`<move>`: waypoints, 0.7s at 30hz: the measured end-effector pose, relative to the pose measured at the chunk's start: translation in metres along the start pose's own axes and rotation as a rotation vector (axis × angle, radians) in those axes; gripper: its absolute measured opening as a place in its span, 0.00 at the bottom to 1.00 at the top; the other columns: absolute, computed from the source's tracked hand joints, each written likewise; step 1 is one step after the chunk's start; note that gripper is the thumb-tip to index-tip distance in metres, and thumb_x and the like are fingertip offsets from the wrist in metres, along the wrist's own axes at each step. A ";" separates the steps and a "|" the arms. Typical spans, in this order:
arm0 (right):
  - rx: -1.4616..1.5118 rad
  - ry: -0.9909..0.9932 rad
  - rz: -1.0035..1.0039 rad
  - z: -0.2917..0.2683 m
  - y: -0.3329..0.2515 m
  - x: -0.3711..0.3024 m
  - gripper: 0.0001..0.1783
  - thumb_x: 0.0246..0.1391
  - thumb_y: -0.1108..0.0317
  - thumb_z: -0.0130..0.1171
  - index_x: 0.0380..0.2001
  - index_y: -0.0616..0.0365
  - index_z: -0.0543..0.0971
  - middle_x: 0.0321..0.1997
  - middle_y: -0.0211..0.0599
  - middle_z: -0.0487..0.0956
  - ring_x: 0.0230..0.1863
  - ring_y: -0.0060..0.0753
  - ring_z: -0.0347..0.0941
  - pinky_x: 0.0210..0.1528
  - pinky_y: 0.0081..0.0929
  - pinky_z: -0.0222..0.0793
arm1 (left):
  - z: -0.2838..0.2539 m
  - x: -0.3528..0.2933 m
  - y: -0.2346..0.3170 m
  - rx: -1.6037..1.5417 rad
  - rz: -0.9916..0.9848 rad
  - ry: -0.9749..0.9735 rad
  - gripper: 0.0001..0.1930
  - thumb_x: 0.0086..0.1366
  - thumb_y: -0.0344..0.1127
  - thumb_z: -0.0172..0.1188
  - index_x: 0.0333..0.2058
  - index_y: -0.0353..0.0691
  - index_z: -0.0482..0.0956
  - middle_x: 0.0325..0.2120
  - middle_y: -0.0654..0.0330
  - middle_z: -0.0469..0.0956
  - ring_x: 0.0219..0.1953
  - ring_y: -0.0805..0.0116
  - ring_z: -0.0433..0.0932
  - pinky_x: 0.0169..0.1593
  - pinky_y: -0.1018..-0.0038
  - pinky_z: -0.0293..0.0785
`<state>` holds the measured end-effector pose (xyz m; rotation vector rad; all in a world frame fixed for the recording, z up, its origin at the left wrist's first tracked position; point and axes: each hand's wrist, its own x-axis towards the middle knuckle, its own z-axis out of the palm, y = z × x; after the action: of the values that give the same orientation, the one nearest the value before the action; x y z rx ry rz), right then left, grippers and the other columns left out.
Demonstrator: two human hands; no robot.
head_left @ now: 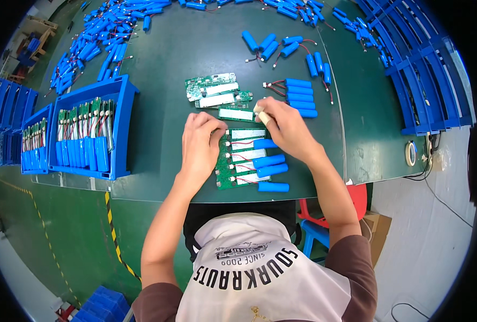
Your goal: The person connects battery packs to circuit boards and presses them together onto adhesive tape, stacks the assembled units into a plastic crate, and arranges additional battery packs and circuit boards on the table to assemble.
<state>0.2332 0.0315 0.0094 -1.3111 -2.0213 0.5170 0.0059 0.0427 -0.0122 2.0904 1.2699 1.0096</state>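
Note:
Several green circuit boards with white strips lie in a column (241, 133) before me, most with a blue cylindrical battery wired on at the right. My left hand (199, 138) is closed at the column's upper left corner, thumb and fingers together; what they pinch, if anything, is hidden. Just above the column is a single circuit board (236, 114). At that board's right end my right hand (285, 127) pinches with pale covers on its fingertips. More boards (217, 90) are stacked loosely beyond. Beside the right hand, several batteries (300, 99) lie in a row, leads to the left.
Loose batteries (265, 45) lie farther back, with a large heap (101, 35) at the far left. Blue bins (121, 126) of boards with batteries stand at the left. A blue rack (426, 70) and a tape roll (410, 153) are at the right.

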 end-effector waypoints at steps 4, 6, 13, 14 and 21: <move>-0.168 0.088 -0.127 0.009 -0.004 -0.004 0.15 0.55 0.82 0.58 0.46 0.63 0.74 0.40 0.45 0.80 0.39 0.50 0.75 0.40 0.39 0.71 | 0.007 -0.005 0.004 0.009 0.002 0.077 0.04 0.59 0.22 0.64 0.33 0.36 0.83 0.31 0.58 0.76 0.38 0.54 0.73 0.43 0.63 0.72; -0.191 0.083 -0.167 0.011 -0.006 -0.006 0.16 0.53 0.82 0.59 0.46 0.62 0.74 0.39 0.45 0.79 0.37 0.50 0.75 0.39 0.40 0.71 | 0.005 -0.005 0.008 0.100 0.042 0.107 0.04 0.59 0.21 0.63 0.33 0.35 0.82 0.32 0.57 0.76 0.38 0.54 0.74 0.42 0.62 0.72; -0.222 0.079 -0.283 0.015 -0.014 -0.007 0.18 0.48 0.82 0.63 0.44 0.62 0.74 0.35 0.41 0.78 0.35 0.48 0.73 0.40 0.41 0.70 | 0.022 0.007 0.031 -0.498 -0.304 -0.023 0.06 0.63 0.21 0.62 0.39 0.32 0.83 0.29 0.54 0.81 0.26 0.65 0.80 0.33 0.70 0.75; -0.222 0.081 -0.284 0.016 -0.014 -0.008 0.18 0.48 0.82 0.63 0.44 0.62 0.74 0.35 0.41 0.78 0.35 0.48 0.73 0.40 0.41 0.70 | 0.023 0.007 0.032 -0.508 -0.301 -0.002 0.07 0.62 0.21 0.62 0.40 0.31 0.83 0.28 0.54 0.82 0.25 0.70 0.79 0.32 0.72 0.75; 0.101 0.039 0.094 0.002 -0.008 -0.010 0.11 0.56 0.80 0.59 0.43 0.63 0.76 0.33 0.40 0.81 0.33 0.36 0.77 0.37 0.30 0.72 | 0.023 0.016 0.032 -0.237 0.073 0.087 0.07 0.59 0.22 0.65 0.37 0.32 0.82 0.33 0.55 0.80 0.32 0.55 0.80 0.37 0.64 0.76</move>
<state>0.2299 0.0194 0.0100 -1.3492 -1.8836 0.6240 0.0457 0.0423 0.0027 1.9413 1.0620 1.2313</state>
